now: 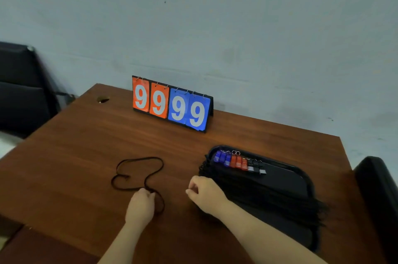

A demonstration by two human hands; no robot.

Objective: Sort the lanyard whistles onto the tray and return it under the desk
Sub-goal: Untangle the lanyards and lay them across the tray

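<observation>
Desk (86,145): brown wood, scoreboard (172,105) showing 9999 at far edge
Tray (286,181): black, toward right edge; lanyards draped over its near-left rim
Loose lanyard (137,172): black cord looped mid-desk, well apart from tray; its whistle not visible
Whistles (239,161): blue, red, black, rowed along tray's far-left rim
Left hand (140,205): grip pinching the loose cord
Right hand (206,192): grip curled closed at tray's near-left rim; contents cannot be told
Risk: the loose cord's crossed loops may knot when lifted; draped lanyards may snag or slide off when the tray goes under the desk
</observation>
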